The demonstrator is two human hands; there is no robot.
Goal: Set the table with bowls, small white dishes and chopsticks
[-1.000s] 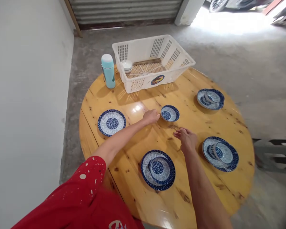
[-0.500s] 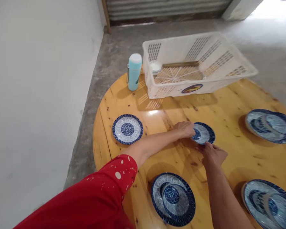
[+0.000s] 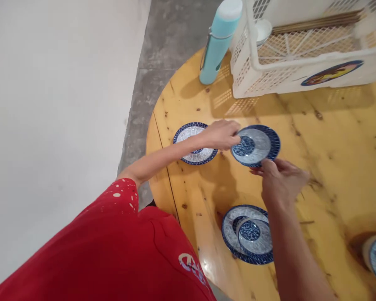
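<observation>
pinching the bowl point(image 3: 259, 144) between left hand point(image 3: 224, 134) and right hand point(image 3: 282, 182), both closed on its rim, i should hold it level.

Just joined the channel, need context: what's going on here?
A person's left hand and right hand hold a blue-and-white bowl by its rim, above the wooden table. Just left of it lies a blue-and-white plate, partly hidden by the left forearm. Nearer the person, a second bowl sits on a patterned plate. Beyond, a white plastic basket stands beside a turquoise bottle.
</observation>
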